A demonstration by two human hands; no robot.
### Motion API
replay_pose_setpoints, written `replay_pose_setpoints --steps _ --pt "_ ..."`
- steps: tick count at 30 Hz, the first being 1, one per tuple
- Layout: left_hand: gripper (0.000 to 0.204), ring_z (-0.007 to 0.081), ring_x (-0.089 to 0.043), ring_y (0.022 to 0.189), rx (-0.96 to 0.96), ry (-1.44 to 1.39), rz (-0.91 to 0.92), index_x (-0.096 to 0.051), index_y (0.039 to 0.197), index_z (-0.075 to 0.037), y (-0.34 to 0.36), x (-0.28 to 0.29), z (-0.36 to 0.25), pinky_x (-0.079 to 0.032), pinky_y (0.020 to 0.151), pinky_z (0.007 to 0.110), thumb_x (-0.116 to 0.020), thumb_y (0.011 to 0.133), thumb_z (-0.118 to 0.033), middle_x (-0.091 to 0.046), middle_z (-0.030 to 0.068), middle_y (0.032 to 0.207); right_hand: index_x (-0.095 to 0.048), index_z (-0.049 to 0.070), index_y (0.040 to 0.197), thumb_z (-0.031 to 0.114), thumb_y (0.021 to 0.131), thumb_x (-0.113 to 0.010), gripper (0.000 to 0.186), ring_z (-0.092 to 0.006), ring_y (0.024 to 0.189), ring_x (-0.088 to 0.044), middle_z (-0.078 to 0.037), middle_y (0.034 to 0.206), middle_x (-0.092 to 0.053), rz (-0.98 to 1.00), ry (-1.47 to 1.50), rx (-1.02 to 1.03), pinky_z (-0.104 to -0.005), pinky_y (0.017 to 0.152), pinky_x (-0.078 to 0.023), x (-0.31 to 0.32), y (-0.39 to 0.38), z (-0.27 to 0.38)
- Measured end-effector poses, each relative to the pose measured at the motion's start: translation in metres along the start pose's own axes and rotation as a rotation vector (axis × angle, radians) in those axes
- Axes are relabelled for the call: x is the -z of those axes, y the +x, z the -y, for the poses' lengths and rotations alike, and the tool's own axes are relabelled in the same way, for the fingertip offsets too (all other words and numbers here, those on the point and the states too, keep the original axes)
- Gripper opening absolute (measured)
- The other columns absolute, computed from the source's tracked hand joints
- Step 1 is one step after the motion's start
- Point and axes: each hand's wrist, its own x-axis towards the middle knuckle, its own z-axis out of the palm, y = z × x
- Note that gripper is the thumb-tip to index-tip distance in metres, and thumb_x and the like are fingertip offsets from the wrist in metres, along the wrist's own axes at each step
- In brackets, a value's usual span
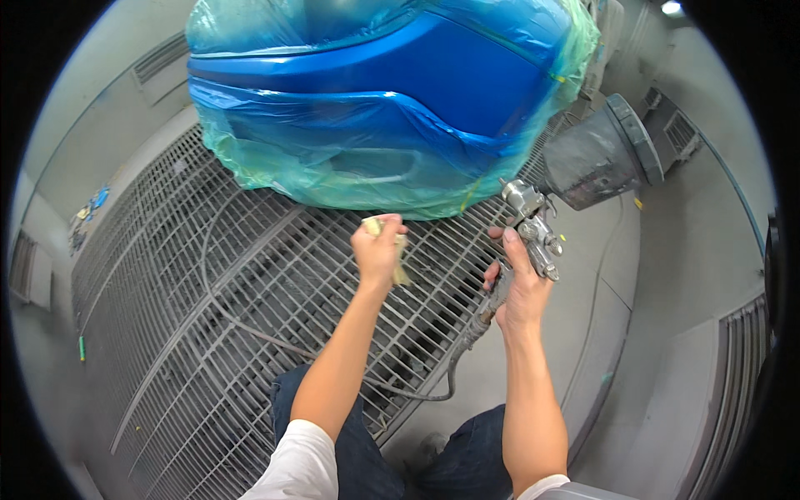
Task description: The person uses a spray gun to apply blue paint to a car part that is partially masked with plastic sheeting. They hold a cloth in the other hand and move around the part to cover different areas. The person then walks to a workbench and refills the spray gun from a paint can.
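My right hand (pixel 523 287) is closed around the handle of a metal spray gun (pixel 532 218), at the right of the middle. A large grey paint cup (pixel 593 158) is attached to the gun and tilts up to the right. My left hand (pixel 377 250) is closed on a crumpled yellowish cloth (pixel 402 271), part of which hangs below the fist. Beyond both hands is a car body part with a glossy blue painted panel (pixel 467 71). Translucent green-blue masking film (pixel 333 171) wraps around the panel's edges. The gun's nozzle points toward the film-covered lower edge, apart from it.
A metal floor grating (pixel 208 333) spreads under the car part and to the left. A dark air hose (pixel 452 379) runs from the gun's handle down and loops across the grating. Small scraps (pixel 87 212) lie by the left wall. Slatted wall vents (pixel 737 392) line the right side.
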Motion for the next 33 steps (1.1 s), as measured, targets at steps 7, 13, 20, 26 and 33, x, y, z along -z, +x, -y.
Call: replay_pose_setpoints --steps 7,13,20,26,33 --pt "0.021 0.0167 -0.063 0.067 0.191 -0.178 -0.065 -0.064 0.102 -0.001 -0.013 0.009 -0.011 -0.052 0.061 0.031 -0.074 0.093 -0.018 -0.067 0.0075 0.082 -0.065 0.002 0.109 0.03 0.093 -0.076 0.034 -0.0133 0.05 -0.059 -0.013 0.098 -0.073 -0.005 -0.044 -0.027 -0.0285 0.041 -0.046 -0.002 -0.006 0.001" --pt "0.02 0.0158 -0.062 0.064 0.197 -0.183 0.004 -0.065 0.099 -0.001 -0.025 0.008 -0.026 -0.051 0.06 0.031 -0.073 0.094 -0.019 -0.065 0.0069 0.08 -0.063 0.005 0.116 0.046 0.102 -0.062 0.043 -0.0132 0.05 -0.058 -0.014 0.101 -0.073 0.015 0.006 0.001 -0.0277 0.041 -0.044 0.0 -0.013 0.005" --pt "0.023 0.0153 -0.062 0.065 0.2 -0.208 0.005 -0.065 0.1 -0.001 -0.024 0.014 -0.041 -0.053 0.062 0.031 -0.074 0.094 -0.021 -0.065 0.0066 0.081 -0.065 0.003 0.112 0.05 0.101 -0.064 0.049 -0.0136 0.048 -0.056 -0.013 0.097 -0.073 -0.064 -0.184 0.013 -0.0282 0.039 -0.043 0.002 -0.018 0.012" --pt "0.023 0.0142 -0.063 0.066 0.205 -0.209 0.003 -0.064 0.099 -0.002 -0.022 0.021 -0.039 -0.056 0.063 0.032 -0.076 0.093 -0.02 -0.065 0.0064 0.081 -0.061 0.003 0.114 0.059 0.098 -0.064 0.058 -0.0138 0.047 -0.055 -0.013 0.097 -0.073 -0.08 -0.173 -0.006 -0.0282 0.038 -0.042 0.004 -0.019 0.012" --pt "0.022 0.0157 -0.064 0.063 0.176 -0.191 0.022 -0.067 0.101 -0.001 -0.022 0.008 -0.02 -0.054 0.057 0.03 -0.075 0.094 -0.02 -0.067 0.0073 0.077 -0.058 0.006 0.121 0.058 0.1 -0.059 0.056 -0.0134 0.046 -0.052 -0.011 0.094 -0.071 -0.104 -0.104 -0.009 -0.0265 0.038 -0.041 -0.008 -0.016 0.009"
